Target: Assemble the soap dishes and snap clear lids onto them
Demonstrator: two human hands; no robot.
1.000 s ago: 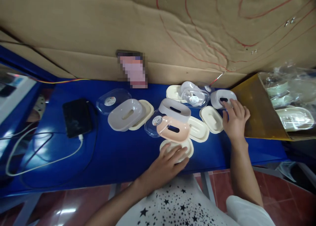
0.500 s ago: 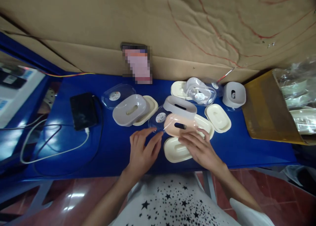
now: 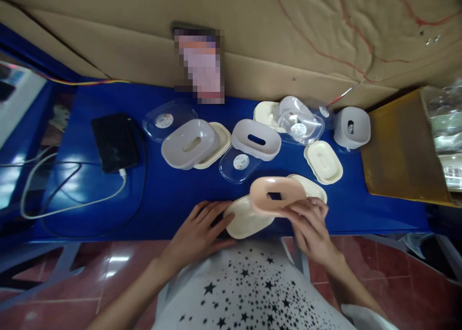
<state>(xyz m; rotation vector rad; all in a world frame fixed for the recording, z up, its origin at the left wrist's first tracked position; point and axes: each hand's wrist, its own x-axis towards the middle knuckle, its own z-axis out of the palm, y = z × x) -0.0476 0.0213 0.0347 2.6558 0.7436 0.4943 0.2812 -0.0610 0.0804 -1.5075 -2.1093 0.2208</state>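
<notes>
My left hand (image 3: pixel 207 229) grips the left end of a cream oval tray (image 3: pixel 249 222) at the table's front edge, thumb on top. My right hand (image 3: pixel 308 226) is closed on the near right side of a peach oval dish with a slot (image 3: pixel 276 193). That dish overlaps the cream tray, and behind its right end another cream tray (image 3: pixel 314 189) partly shows. Just beyond lie a clear plastic lid (image 3: pixel 231 169) with a round sticker and a grey slotted dish (image 3: pixel 257 140). The fingertips of my right hand are partly hidden.
More grey dishes (image 3: pixel 189 145), cream trays (image 3: pixel 324 162) and clear lids (image 3: pixel 301 130) lie on the blue table (image 3: pixel 173 195). A black device (image 3: pixel 114 142) with cables is at left, a cardboard box (image 3: pixel 400 147) of wrapped pieces at right. A phone (image 3: pixel 200 63) leans at the back.
My left hand has moved from beside the clear lid to the cream tray, which has shifted left. The peach dish has come nearer in my right hand, away from the grey dish and lid.
</notes>
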